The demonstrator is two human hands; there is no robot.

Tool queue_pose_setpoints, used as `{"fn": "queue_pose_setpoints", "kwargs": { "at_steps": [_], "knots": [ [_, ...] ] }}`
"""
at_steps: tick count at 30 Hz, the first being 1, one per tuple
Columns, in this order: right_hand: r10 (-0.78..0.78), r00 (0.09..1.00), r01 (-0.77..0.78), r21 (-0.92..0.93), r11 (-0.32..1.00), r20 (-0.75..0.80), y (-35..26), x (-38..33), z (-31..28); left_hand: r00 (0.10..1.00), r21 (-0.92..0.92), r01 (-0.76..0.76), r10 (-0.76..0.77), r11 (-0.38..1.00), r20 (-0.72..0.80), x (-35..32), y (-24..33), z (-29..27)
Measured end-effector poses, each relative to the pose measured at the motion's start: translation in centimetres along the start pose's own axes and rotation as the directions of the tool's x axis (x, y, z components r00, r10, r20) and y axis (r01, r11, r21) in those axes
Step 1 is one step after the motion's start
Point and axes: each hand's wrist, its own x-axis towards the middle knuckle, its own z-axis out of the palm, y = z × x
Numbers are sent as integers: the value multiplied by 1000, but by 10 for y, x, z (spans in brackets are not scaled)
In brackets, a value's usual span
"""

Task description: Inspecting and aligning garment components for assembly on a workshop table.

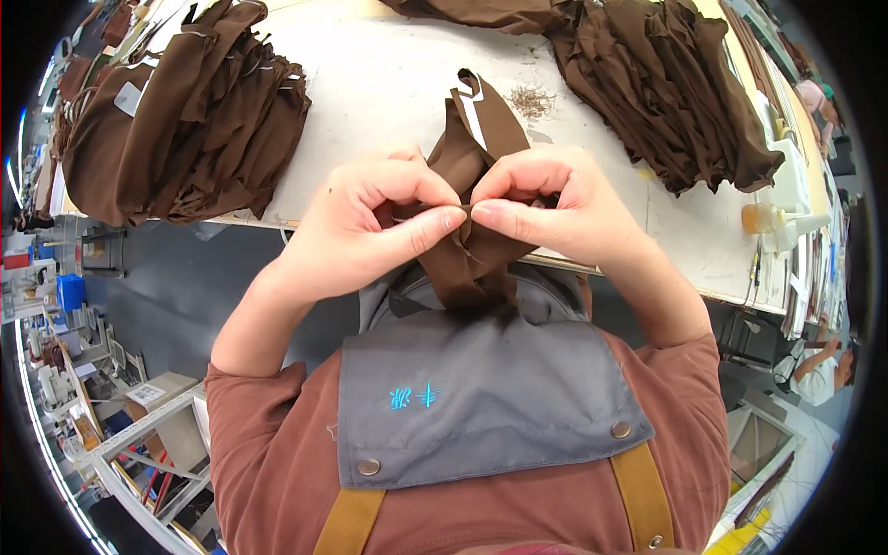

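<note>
A brown fabric piece with a white strip along one edge lies over the table's near edge and hangs down in front of my grey apron. My left hand pinches the cloth between thumb and forefinger. Right beside it, my right hand does the same, so both thumb tips almost meet over the fabric's middle. Loose thread ends show just below the fingertips. Whether anything small sits between the fingers is hidden.
On the white table, a pile of brown fabric pieces stands at left and another pile at far right. Thread scraps lie beyond my hands. A small bottle with amber liquid is near the right edge. Two people are at far right.
</note>
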Motion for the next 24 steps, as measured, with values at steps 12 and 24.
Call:
{"fn": "queue_pose_setpoints", "kwargs": {
  "at_steps": [12, 24],
  "knots": [
    [-663, 741, 514, -725, 458, 107, 29, 13, 35, 979, 182, 195, -202, 964, 22, 48, 13, -26],
    [-717, 551, 734, -657, 172, 428, 44, 25, 72, 867, -71, 489, -475, 869, 153, 128, -40, -9]
  ]
}}
